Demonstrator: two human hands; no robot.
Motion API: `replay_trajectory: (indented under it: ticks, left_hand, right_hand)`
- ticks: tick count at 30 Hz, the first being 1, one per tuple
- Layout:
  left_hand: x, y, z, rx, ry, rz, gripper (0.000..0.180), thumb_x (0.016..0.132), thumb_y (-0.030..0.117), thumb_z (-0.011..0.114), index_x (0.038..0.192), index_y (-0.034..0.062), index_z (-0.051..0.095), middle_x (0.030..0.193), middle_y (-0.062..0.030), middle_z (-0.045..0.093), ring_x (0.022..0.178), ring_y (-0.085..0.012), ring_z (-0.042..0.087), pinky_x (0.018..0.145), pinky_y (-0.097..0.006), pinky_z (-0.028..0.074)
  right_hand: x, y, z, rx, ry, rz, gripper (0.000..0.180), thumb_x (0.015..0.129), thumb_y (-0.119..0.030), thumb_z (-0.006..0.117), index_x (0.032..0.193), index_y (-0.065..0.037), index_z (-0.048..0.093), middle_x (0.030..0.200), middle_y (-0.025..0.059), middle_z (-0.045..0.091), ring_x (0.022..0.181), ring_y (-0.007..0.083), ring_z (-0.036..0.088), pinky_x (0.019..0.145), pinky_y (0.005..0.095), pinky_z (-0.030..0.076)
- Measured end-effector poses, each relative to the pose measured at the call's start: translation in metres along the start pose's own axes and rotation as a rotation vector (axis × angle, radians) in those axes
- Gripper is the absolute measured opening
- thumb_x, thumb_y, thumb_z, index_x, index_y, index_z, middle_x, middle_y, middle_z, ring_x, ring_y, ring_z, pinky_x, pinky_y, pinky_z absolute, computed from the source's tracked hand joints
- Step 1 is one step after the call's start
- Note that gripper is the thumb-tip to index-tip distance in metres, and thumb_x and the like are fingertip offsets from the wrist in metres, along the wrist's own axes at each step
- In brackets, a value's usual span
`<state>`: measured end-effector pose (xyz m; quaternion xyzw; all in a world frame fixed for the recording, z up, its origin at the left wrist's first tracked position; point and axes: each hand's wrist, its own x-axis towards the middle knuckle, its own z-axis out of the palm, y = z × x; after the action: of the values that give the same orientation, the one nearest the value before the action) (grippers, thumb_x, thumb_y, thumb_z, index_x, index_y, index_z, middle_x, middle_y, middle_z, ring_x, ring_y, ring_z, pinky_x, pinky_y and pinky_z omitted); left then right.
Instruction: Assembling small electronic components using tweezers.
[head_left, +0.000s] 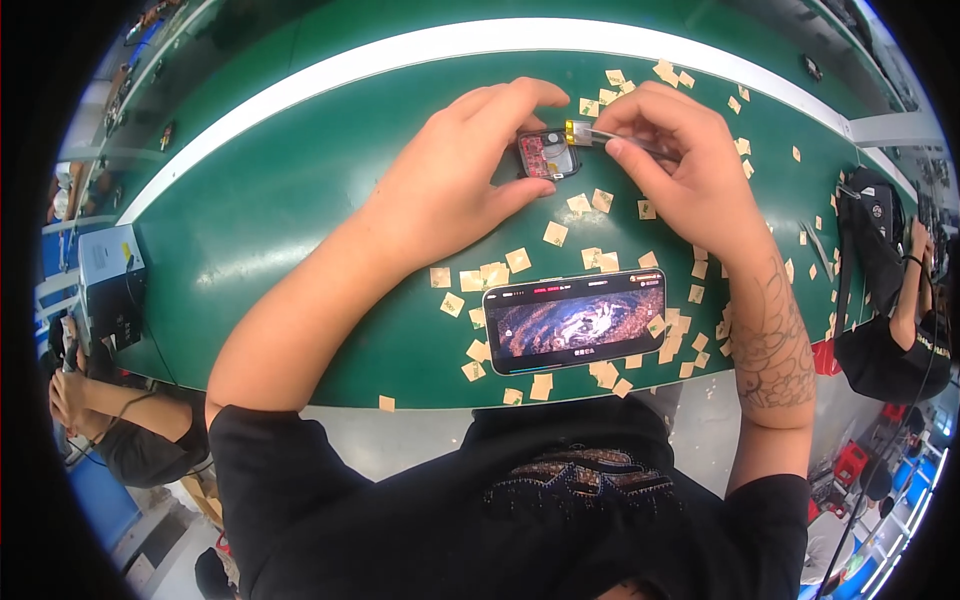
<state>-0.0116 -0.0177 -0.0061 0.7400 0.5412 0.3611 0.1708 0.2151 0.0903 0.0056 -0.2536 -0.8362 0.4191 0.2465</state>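
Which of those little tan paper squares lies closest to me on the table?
The lone tan square at the green table's near edge, left of the phone; the others lie farther in.

Your bare left hand (455, 185) pinched a small rounded black plastic casing (549, 154) with a red circuit board showing inside, its rim faintly glossy. Your right hand (680, 165) held slim metal tweezers (640, 146) with a dull silvery sheen against a small shiny gold-foil-wrapped component (578, 131). Beneath lay a matt green work mat (270, 210), smooth and slightly soft-looking, edged by a smooth white band (420, 45). Scattered over it were many small tan paper squares (555, 233), flat and matt. A black rectangular smartphone (575, 320) showed a glossy glass screen. You wore a matt black cloth shirt (420, 510).
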Motion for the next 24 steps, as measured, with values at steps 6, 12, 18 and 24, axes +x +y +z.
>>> replay_trajectory:
  ticks: [6,12,18,24]
  left_hand:
    - [0.001,0.001,0.002,-0.008,-0.005,0.046,0.069,0.075,0.006,0.093,0.136,0.0104,0.060,0.111,-0.0070,0.075,0.092,-0.0230,0.066,0.079,-0.034,0.053]
    - [0.003,0.004,-0.001,-0.001,-0.047,0.064,0.058,0.075,0.006,0.093,0.126,0.0061,0.064,0.111,-0.0072,0.073,0.095,-0.0245,0.068,0.081,-0.034,0.056]
    - [-0.001,-0.004,0.000,0.026,-0.080,0.139,0.031,0.080,0.007,0.087,0.106,0.0071,0.070,0.101,-0.0089,0.066,0.097,-0.0315,0.065,0.085,-0.044,0.056]
    - [-0.001,-0.004,-0.001,0.140,-0.074,0.202,0.033,0.076,0.008,0.091,0.106,0.0084,0.076,0.109,-0.0084,0.071,0.099,-0.0289,0.068,0.082,-0.039,0.060]
  right_hand:
    - [0.003,-0.003,0.010,-0.207,-0.002,-0.123,0.018,0.092,-0.005,0.076,0.108,-0.001,0.071,0.095,0.0126,0.069,0.084,0.0301,0.069,0.074,0.0383,0.056]
    - [0.003,-0.005,0.010,-0.151,-0.034,-0.029,0.020,0.092,-0.012,0.080,0.108,-0.004,0.071,0.086,0.0122,0.070,0.077,0.0293,0.067,0.070,0.0385,0.054]
    - [0.003,-0.010,0.000,-0.085,-0.137,0.118,0.017,0.093,-0.009,0.078,0.108,-0.006,0.070,0.079,0.0105,0.067,0.070,0.0225,0.062,0.067,0.0349,0.050]
    - [0.002,0.004,-0.007,0.088,-0.172,0.036,0.021,0.095,-0.005,0.076,0.115,-0.003,0.069,0.082,0.0050,0.064,0.070,0.0129,0.052,0.064,0.0299,0.045]
